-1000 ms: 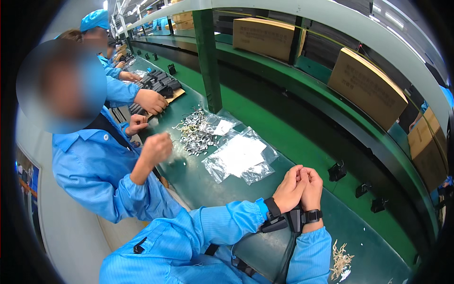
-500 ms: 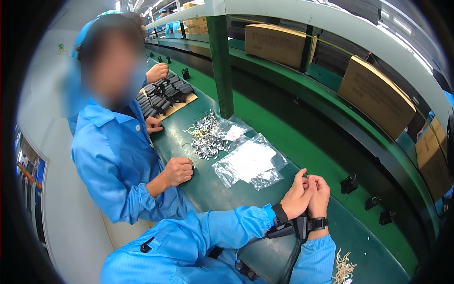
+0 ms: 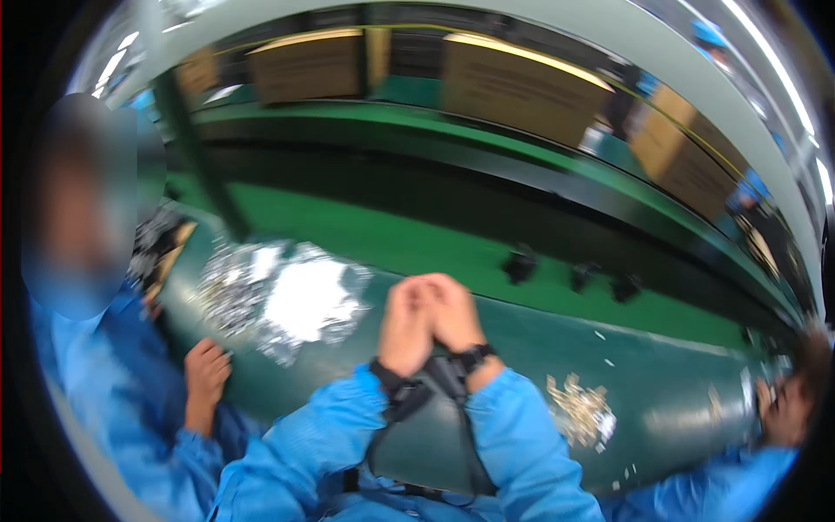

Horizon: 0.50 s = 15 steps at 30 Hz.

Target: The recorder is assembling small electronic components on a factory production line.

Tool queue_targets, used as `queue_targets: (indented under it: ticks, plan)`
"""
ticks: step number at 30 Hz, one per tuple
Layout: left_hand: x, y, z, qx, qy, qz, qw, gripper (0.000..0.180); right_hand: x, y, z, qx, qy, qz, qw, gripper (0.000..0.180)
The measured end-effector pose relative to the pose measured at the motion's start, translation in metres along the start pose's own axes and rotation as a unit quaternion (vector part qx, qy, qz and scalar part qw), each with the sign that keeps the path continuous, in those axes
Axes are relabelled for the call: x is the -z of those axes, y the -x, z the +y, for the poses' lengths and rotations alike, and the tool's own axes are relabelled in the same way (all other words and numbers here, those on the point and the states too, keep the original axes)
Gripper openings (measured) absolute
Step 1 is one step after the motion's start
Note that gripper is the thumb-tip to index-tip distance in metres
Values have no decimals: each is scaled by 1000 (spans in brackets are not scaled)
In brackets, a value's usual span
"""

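Over the green tabletop [image 3: 339, 396], my left hand [image 3: 404, 332] and my right hand [image 3: 456, 315] press together, their fingers curled and meeting at the tips. Anything between them is hidden by the fingers and smeared by motion. Left of my hands lie clear plastic bags [image 3: 315, 296] with white content, against a heap of small silvery and white parts [image 3: 228, 296]. To the right of my right forearm is a small pile of thin beige strips [image 3: 580, 407]. Black straps and devices sit on both my wrists.
Black clip-like parts [image 3: 520, 264] stand along the green strip beyond the table edge. Large cardboard boxes [image 3: 522, 85] line the shelf behind. A co-worker's hand [image 3: 207, 374] rests at the left; another person's hand [image 3: 780, 413] is at the far right. A green post [image 3: 202, 157] rises at left.
My view has swung right, bringing the beige strips and a person at the right into sight. My hands stay together, now near the middle of the picture.
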<state>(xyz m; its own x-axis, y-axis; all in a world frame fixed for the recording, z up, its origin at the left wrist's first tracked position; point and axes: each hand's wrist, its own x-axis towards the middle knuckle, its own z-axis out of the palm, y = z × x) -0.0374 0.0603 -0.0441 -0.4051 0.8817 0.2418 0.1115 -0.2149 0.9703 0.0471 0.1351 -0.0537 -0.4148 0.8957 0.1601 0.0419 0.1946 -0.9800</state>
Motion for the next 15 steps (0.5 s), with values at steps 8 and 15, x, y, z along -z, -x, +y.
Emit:
queue_targets:
  ticks: [8, 15]
  plan:
    - [1, -3, -10, 42, 84, -51, 994, 42, 6, 1, -18, -11, -33, 8, 999, 20]
    - [1, -3, -17, 52, 75, -56, 994, 46, 11, 5, -25, -17, -28, 13, 999, 22]
